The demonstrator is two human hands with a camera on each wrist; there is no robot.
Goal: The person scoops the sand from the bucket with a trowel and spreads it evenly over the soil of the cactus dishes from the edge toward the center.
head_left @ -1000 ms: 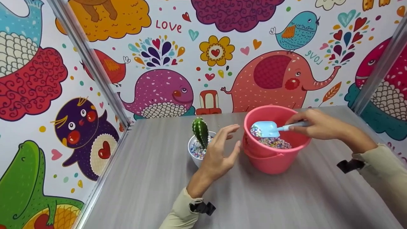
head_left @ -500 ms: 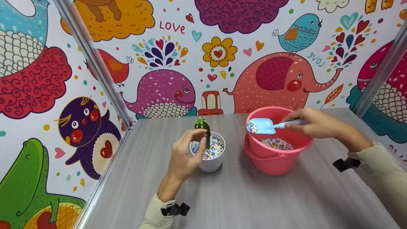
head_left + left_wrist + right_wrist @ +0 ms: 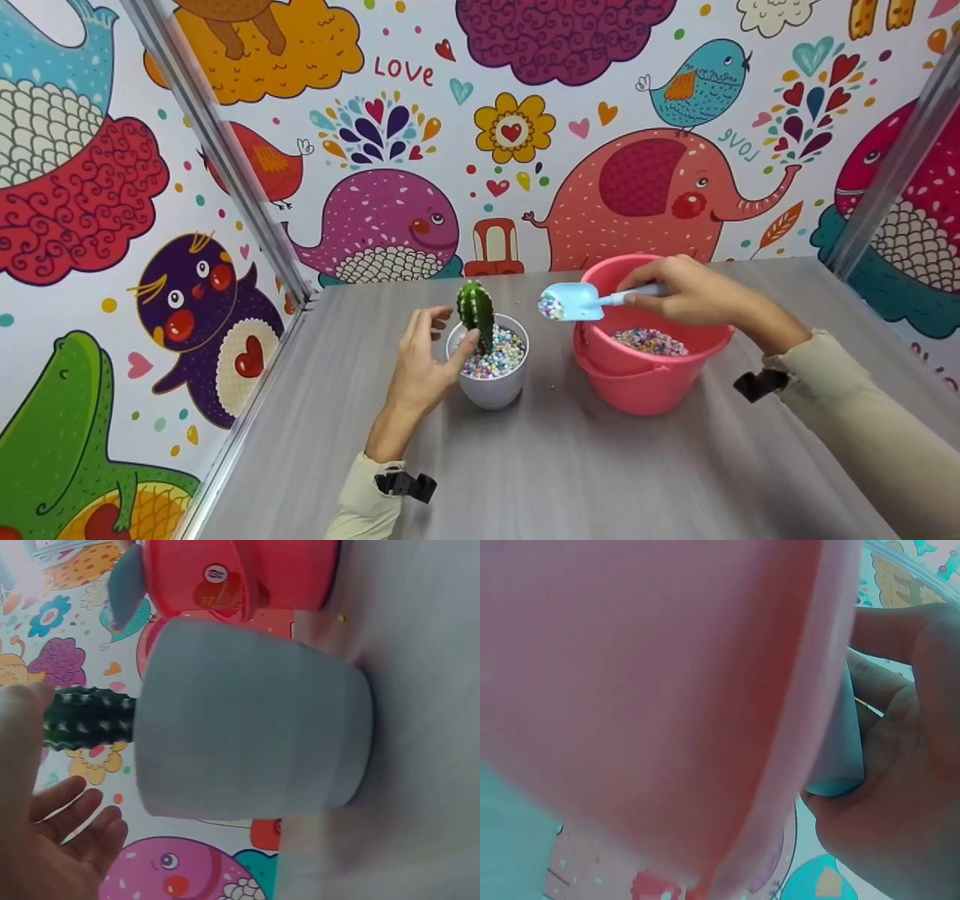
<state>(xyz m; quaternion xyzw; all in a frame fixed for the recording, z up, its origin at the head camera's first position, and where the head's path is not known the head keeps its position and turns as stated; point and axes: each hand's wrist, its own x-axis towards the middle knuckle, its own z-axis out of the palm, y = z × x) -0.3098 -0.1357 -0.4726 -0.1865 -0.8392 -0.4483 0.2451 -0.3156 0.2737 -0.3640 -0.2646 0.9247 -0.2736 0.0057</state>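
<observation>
My right hand [image 3: 694, 292] grips the handle of a light-blue toy shovel [image 3: 583, 301]. Colourful small beads [image 3: 551, 306] lie in its scoop, which reaches past the left rim of a pink bucket [image 3: 637, 390]. More beads [image 3: 649, 342] cover the bucket's floor. To the left stands a white pot [image 3: 491, 391] filled with beads, with a green cactus [image 3: 472, 307] upright in it. My left hand [image 3: 420, 367] is at the pot's left side, fingers loosely bent and thumb close to the cactus. In the left wrist view, the thumb overlaps the tip of the cactus [image 3: 86, 720].
Pot and bucket share a grey wood-grain table [image 3: 585, 480], with a gap between them. A tiny yellow bead [image 3: 553, 388] lies in that gap. Cartoon-printed panels [image 3: 510, 217] rise at the back and both sides, joined by metal corner posts [image 3: 225, 157].
The right hand has carried the loaded shovel left, from inside the bucket out over its rim. The left hand has moved left, from the pot's right side past the cactus to the pot's left side.
</observation>
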